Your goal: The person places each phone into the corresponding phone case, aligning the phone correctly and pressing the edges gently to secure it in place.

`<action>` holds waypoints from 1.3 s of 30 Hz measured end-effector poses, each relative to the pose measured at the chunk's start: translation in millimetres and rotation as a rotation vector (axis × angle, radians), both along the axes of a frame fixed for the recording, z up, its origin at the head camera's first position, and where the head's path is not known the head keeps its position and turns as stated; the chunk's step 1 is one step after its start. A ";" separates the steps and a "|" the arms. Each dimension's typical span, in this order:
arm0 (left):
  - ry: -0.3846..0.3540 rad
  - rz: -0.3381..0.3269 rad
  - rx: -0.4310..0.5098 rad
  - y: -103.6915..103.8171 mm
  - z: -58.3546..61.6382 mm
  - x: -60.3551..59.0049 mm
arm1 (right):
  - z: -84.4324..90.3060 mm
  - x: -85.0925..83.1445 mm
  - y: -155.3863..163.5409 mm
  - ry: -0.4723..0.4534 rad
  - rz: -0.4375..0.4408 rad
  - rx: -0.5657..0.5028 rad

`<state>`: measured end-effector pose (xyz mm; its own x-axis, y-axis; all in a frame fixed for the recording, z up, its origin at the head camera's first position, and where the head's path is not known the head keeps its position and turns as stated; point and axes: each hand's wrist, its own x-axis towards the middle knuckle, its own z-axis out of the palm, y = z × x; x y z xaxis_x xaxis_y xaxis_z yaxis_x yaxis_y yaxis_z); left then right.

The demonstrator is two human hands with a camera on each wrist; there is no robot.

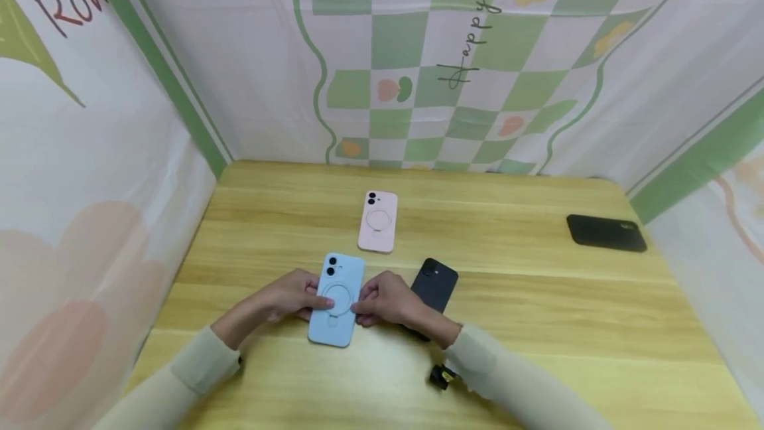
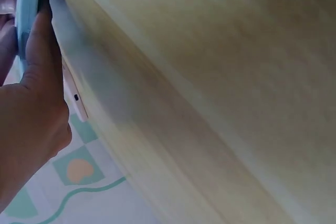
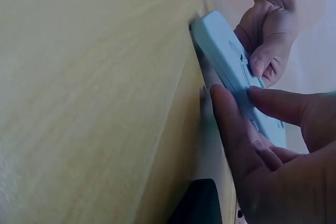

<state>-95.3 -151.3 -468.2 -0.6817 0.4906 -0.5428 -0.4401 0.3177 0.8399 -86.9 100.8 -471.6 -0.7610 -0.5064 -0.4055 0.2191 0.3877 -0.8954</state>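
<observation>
A light blue phone case (image 1: 335,299) with a round ring on its back lies on the wooden table (image 1: 537,324), camera holes at its far end. My left hand (image 1: 295,296) grips its left edge, thumb on the back. My right hand (image 1: 382,298) pinches its right edge, fingers on the ring. In the right wrist view the blue case (image 3: 231,66) is slightly lifted off the table, held between both hands. In the left wrist view only the blue case's edge (image 2: 26,14) shows beside my left hand's thumb (image 2: 42,51).
A pink phone case (image 1: 379,221) lies farther back at the centre. A black phone (image 1: 434,284) rests just right of my right hand, partly hidden by it. Another black phone (image 1: 605,233) lies far right. Patterned cloth walls enclose the table.
</observation>
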 end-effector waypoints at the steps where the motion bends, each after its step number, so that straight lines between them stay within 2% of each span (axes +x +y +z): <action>1: 0.012 -0.006 -0.021 0.1 -0.4 0.0 | -0.1 -0.3 -0.5 0.024 0.011 0.019; 5: 0.107 -0.054 -0.144 1.0 -1.5 -0.1 | 0.2 -2.0 -1.9 0.138 0.062 0.107; 9: 0.259 -0.144 -0.340 4.8 0.4 -1.2 | 1.3 -2.9 -2.8 0.213 0.102 0.167; 13: 0.359 -0.215 -0.519 8.8 4.6 -1.6 | 0.4 -3.6 -4.4 0.258 0.133 0.203; 17: 0.390 -0.259 -0.625 10.7 8.6 -0.7 | -0.9 -4.0 -6.5 0.298 0.152 0.250; 24: 0.409 -0.316 -0.734 13.6 12.9 -0.6 | 1.5 -4.2 -8.7 0.325 0.176 0.303; 30: 0.426 -0.350 -0.785 16.4 16.2 -1.2 | 4.0 -6.2 -9.0 0.368 0.221 0.348; 39: 0.454 -0.378 -0.834 19.9 17.4 -1.5 | 3.9 -8.9 -10.8 0.372 0.248 0.406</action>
